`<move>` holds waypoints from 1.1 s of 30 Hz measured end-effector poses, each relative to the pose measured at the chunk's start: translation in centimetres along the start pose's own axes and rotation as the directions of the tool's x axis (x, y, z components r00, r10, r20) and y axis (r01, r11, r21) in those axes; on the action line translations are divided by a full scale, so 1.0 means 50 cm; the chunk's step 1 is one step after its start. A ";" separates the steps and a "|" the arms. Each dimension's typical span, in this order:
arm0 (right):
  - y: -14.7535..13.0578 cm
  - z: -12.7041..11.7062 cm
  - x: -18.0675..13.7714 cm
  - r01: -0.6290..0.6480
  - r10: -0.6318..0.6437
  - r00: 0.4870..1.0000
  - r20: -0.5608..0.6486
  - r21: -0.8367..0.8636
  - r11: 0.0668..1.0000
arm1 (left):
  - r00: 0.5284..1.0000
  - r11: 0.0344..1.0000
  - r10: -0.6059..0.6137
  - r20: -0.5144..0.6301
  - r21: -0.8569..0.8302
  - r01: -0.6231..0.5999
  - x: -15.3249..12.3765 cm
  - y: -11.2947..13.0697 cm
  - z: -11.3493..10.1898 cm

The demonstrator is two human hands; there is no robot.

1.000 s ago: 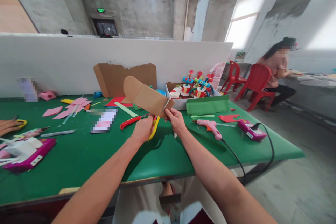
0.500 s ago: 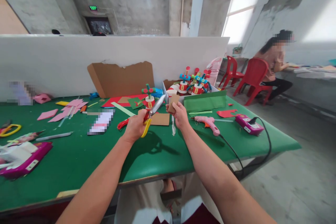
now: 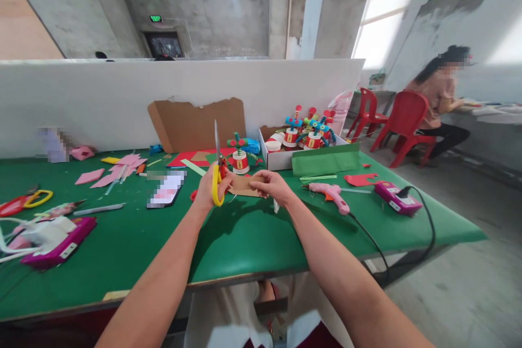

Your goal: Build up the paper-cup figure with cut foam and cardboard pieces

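Note:
My left hand (image 3: 212, 187) is closed round a pair of scissors (image 3: 217, 185) with yellow and red handles, blades pointing up. With bent fingers, my right hand (image 3: 272, 186) pinches the right end of a brown cardboard piece (image 3: 243, 187). My left thumb and fingertips come to its left end. I cannot tell whether the cardboard is lifted or lies on the table, nor whether a smaller piece is behind my right fingers. Just behind my hands stands a small figure (image 3: 240, 162) with a red-and-white cup body and green head.
A white box (image 3: 281, 160) holds several similar figures. To the right lie a pink glue gun (image 3: 332, 196), a folded green sheet (image 3: 324, 160) and a purple power strip (image 3: 397, 198). Leftward are a phone (image 3: 167, 189), pink paper scraps (image 3: 122, 168) and another power strip (image 3: 65, 244).
The scissors have swung from pointing right to pointing up. My right hand has lowered from holding up a small cardboard piece to the cardboard by my left hand. The view has shifted slightly left.

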State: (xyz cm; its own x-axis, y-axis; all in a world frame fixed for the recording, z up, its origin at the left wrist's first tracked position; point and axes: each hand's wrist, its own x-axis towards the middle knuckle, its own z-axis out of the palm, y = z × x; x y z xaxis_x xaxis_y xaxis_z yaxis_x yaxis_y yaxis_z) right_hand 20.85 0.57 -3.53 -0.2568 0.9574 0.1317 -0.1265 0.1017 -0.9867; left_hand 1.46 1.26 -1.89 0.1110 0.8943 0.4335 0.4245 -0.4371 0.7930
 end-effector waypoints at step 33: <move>0.002 -0.030 0.023 0.354 -0.206 0.886 -0.416 0.316 0.881 | 0.901 0.566 -0.141 0.410 0.780 -0.266 -0.044 0.057 0.048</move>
State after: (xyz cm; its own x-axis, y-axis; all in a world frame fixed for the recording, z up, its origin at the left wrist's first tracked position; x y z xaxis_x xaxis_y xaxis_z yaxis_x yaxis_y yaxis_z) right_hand 21.98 2.11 -3.60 0.1972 0.9393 0.2808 -0.5047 0.3429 -0.7923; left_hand 4.56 -1.72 -1.63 0.4084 0.9070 0.1031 0.9119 -0.4105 -0.0011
